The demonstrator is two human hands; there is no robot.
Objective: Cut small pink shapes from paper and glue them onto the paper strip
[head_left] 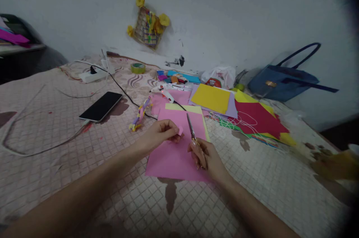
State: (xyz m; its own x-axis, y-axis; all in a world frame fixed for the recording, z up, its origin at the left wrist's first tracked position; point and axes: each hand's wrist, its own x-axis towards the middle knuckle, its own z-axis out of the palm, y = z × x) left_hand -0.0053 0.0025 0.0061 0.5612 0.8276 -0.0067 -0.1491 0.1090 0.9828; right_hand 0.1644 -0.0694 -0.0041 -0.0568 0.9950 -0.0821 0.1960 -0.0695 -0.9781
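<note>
My left hand (166, 131) is closed, pinching a small pink paper piece (180, 130) between thumb and fingers. In my right hand (206, 156) is a pair of scissors (191, 125), its blades pointing away from me and looking closed together. Both hands are over a pink sheet of paper (171, 161) on the cloth-covered table. A pale yellow sheet (183, 107) shows from under its far edge. Left of the paper lies a purple, pink and yellow paper craft (139, 115).
Beyond the sheets lies a white glue gun (165, 92) with a black cord. A phone (101, 106) on a cable is at left, near a power strip (94, 76). Yellow paper (211, 98), red sheets (258, 118) and tangled string (241, 122) lie right. A blue bag (280, 81) stands behind.
</note>
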